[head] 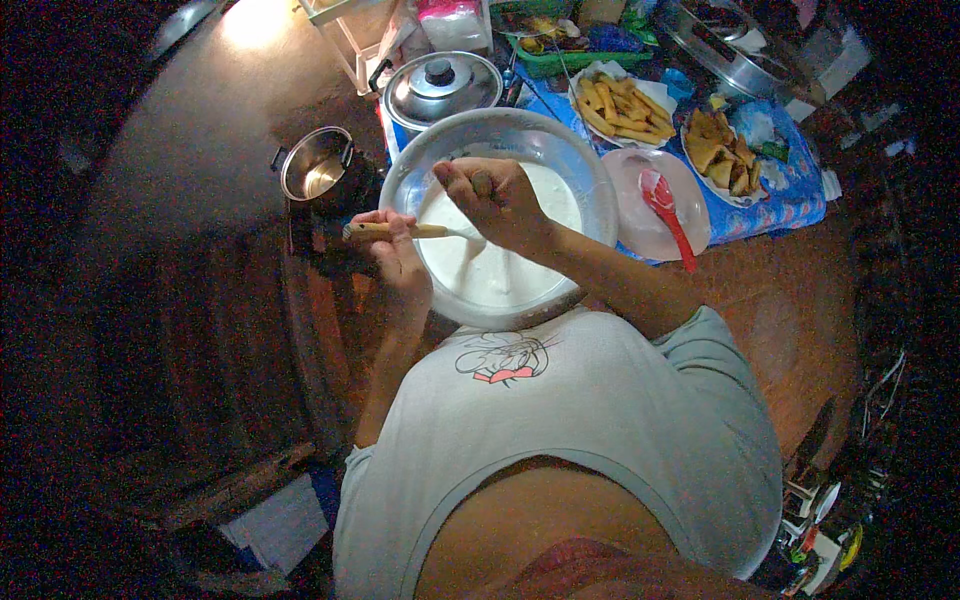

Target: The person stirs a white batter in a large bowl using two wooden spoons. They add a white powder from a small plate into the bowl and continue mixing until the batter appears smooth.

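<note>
In front of my body stands a large metal basin point(592, 161) holding a thick white liquid point(555, 196). My left hand point(396, 244), at the basin's left rim, grips the wooden handle of a utensil point(431, 231). The utensil's pale end reaches inward over the white liquid, and my right hand partly covers it. My right hand point(499, 199) is above the liquid with its fingers curled in; nothing shows in it, though the palm is hidden. Behind the left hand, an open metal pot point(296, 180) with dark handles sits apart from the basin.
A lidded metal pot point(412, 101) stands behind the basin. To the right, a blue patterned cloth point(787, 206) bears plates of fried rolls point(622, 109) and folded fried pastries point(720, 154). A red spoon point(667, 214) lies across a pale pink plate point(626, 187). A green basket point(540, 64) is farther back.
</note>
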Motion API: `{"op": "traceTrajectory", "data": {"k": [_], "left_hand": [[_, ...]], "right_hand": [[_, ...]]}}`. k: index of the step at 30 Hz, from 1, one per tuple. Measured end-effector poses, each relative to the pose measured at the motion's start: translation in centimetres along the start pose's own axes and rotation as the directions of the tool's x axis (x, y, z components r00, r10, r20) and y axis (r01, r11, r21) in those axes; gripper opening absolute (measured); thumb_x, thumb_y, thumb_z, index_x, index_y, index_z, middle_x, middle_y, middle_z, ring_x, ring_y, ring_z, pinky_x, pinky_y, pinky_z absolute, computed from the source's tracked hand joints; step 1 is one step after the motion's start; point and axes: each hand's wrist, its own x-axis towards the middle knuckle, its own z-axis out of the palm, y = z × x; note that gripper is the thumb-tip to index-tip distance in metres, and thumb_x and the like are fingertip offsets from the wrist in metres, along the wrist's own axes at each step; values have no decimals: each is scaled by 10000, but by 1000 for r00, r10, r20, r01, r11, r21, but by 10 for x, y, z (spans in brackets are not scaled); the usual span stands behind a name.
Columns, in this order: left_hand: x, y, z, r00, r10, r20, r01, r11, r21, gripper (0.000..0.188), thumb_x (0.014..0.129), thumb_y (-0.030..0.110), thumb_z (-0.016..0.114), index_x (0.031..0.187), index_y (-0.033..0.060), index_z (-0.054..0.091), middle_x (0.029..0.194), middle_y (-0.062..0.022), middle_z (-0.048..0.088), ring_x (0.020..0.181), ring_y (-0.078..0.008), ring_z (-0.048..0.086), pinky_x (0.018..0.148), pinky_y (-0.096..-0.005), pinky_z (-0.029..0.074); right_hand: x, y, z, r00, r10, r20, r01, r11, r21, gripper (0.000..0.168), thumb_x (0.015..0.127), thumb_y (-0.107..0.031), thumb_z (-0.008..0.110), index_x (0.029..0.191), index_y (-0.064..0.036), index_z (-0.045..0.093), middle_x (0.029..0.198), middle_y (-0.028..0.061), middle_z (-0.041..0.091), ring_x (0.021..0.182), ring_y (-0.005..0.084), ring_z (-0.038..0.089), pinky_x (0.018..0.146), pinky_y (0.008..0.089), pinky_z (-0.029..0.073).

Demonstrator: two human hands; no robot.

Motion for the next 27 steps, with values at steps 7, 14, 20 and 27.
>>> {"op": "traceTrajectory", "data": {"k": [7, 14, 20, 27], "left_hand": [[-2, -11, -13, 998, 0, 60, 9, 989, -147, 181, 929, 90, 421, 1076, 66, 319, 965, -60, 440, 888, -124, 496, 889, -295, 380], [-6, 8, -27, 989, 0, 151, 27, 984, -176, 176, 909, 52, 448, 1048, 76, 343, 953, -69, 470, 918, -170, 511, 923, -373, 399], [-5, 16, -28, 978, 2, 207, 19, 994, -103, 177, 903, 35, 447, 1040, 74, 342, 941, -82, 474, 886, -180, 524, 936, -416, 400], [-8, 4, -28, 982, 107, 158, -71, 973, -218, 188, 898, 32, 458, 1037, 81, 341, 939, -79, 477, 875, -179, 525, 936, -431, 398]], "right_hand": [[14, -2, -4, 990, 139, -31, -133, 980, 148, 356, 915, -218, 518, 588, -91, 452, 516, -75, 374, 451, 2, 298, 384, 202, 217], [17, 25, -4, 987, 162, 16, -163, 981, 106, 365, 918, -215, 512, 581, -95, 437, 516, -90, 346, 470, -3, 292, 392, 204, 210], [21, 19, -2, 998, -65, 16, 63, 995, 71, 374, 922, -234, 504, 581, -101, 427, 513, -96, 319, 481, -2, 276, 401, 207, 204], [19, -9, -8, 991, 127, 34, -130, 985, 109, 370, 920, -239, 505, 586, -95, 438, 512, -89, 322, 474, 2, 273, 399, 211, 203]]}}
